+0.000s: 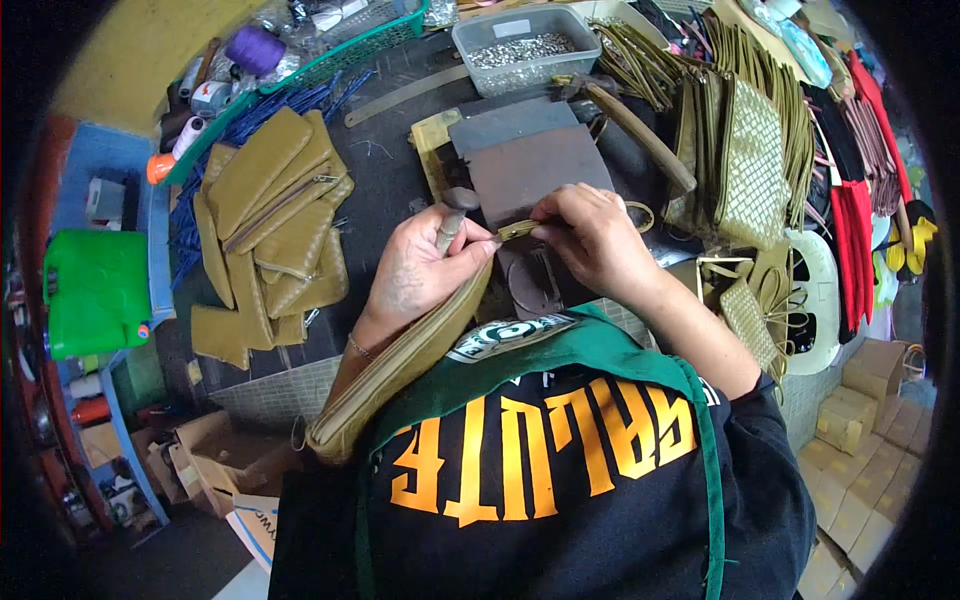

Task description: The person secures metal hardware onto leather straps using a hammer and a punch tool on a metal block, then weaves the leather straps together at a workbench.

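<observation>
Left hand [420, 265] is curled shut around a small tool with a wooden handle and a rounded metal head [452, 212], and the same hand also presses against the upper end of a long olive-tan zipper pouch [400, 365]. The pouch runs diagonally from the hands down toward the person's lower left, lying over the bench [385, 175] edge and against the green apron [590, 350]. Right hand [590, 235] is pinched closed, thumb and fingertips gripping the small zipper end tab [518, 229] at the top of the pouch, right between the two hands. Both hands sit close together over a dark grey-brown block [535, 165] on the bench.

Left of the hands, a loose pile of finished olive-tan pouches [275, 230] lies flat, overlapping. Behind the block, a clear plastic tub of small silver metal parts [525, 45]. To the right, a stack of woven-pattern olive pouches [750, 165] standing on edge, with red pieces [860, 230] beyond it. A green mesh basket [330, 60] with a purple thread spool [255, 48] sits top left. A bright green plastic container [95, 290] is far left, below bench level. Cardboard boxes [860, 480] are on the floor lower right.
</observation>
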Available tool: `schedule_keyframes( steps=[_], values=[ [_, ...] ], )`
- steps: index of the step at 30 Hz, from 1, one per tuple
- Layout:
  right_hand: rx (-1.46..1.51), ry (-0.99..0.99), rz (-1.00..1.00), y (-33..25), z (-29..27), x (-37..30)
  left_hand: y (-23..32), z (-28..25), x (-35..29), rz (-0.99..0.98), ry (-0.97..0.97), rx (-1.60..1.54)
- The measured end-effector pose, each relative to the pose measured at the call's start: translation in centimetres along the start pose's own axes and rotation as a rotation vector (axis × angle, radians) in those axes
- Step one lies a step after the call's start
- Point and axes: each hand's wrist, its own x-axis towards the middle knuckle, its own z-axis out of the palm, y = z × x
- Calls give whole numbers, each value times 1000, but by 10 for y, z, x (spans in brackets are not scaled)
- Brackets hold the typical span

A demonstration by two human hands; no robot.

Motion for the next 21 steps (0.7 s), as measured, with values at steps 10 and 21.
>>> schedule_keyframes(
  steps=[10,21],
  values=[
    [162,41,89,-12,-1,-4,11,11,-11,107,160,51],
    [430,-773,192,14,-34,39,7,15,3,-33,-34,-86]
  ],
)
